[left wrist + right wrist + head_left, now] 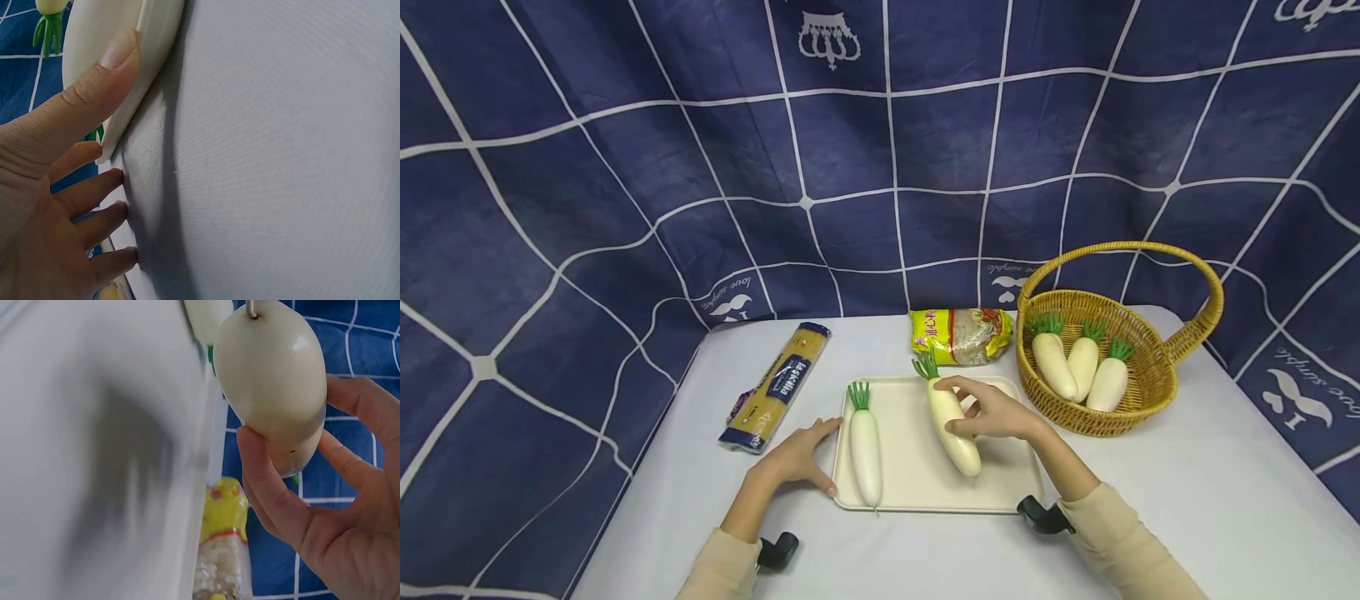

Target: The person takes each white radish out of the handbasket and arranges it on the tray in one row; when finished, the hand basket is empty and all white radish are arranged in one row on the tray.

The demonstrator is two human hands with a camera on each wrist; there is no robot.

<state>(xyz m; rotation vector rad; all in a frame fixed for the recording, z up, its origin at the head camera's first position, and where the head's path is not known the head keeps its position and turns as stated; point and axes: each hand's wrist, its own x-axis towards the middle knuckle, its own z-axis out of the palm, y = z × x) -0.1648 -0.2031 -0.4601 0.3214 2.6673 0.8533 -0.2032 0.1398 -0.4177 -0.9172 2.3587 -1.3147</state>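
Note:
A white radish (954,431) with green leaves is gripped by my right hand (992,410), thumb on one side and fingers on the other. In the right wrist view this radish (275,381) is held above the tray surface, its root tip toward the camera. A second radish (866,458) lies along the left side of the cream tray (917,496). At the tray's left edge rests my left hand (799,457), fingers spread. In the left wrist view its thumb (115,62) touches the tray rim (156,50) and the other fingers are loosely bent, holding nothing.
A wicker basket (1157,387) with a tall handle stands right of the tray, with several radishes (1108,385) inside. Behind the tray lies a yellow food packet (961,336). A long pasta packet (777,386) lies at the left. A blue checked curtain (850,150) hangs behind the white table (880,558).

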